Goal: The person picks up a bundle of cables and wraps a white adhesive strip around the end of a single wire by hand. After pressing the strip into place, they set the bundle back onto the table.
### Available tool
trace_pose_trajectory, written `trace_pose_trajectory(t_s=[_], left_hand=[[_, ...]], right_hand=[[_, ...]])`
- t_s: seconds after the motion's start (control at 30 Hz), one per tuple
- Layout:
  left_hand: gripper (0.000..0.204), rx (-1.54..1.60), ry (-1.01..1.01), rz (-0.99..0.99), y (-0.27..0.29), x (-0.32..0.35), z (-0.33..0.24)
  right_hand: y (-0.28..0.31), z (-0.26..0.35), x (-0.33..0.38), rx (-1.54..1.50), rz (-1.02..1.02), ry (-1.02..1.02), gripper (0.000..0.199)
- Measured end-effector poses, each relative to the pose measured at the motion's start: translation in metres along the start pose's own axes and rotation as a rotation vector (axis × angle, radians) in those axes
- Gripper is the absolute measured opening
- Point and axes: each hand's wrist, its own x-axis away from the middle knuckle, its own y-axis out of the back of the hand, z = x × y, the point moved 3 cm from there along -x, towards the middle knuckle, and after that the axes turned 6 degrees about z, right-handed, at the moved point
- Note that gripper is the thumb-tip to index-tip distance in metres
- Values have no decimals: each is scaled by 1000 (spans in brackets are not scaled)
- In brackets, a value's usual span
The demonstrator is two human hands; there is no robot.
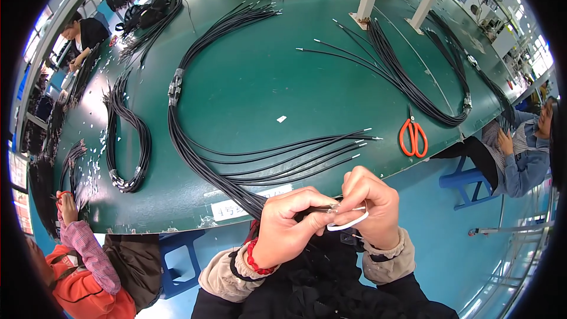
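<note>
My left hand is closed around the end of a bundle of black cables, over the table's near edge. Opposite it, my right hand pinches at the stripped-looking tips poking out between the two hands. A thin white looped strip hangs at the right fingertips; what it is made of I cannot tell. Several loose cable ends with pale tips fan out on the table just beyond my hands. The exact grip point is partly hidden by my fingers.
On the green table, red-handled scissors lie at the right edge. More black cable bundles rest at right and left, with white scraps scattered left. White posts stand at the back. Co-workers sit on both sides.
</note>
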Motion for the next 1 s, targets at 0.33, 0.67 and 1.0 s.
trace_pose_trajectory(t_s=[0.33,0.67,1.0], left_hand=[[12,181,103,-97,-3,-6,-4],[24,-233,-100,-35,-15,-21,-12],[16,-29,-35,-2,-15,-28,-10]], right_hand=[[33,19,9,290,15,-165,88],[16,30,3,791,-222,55,72],[23,35,3,683,-13,-1,65]])
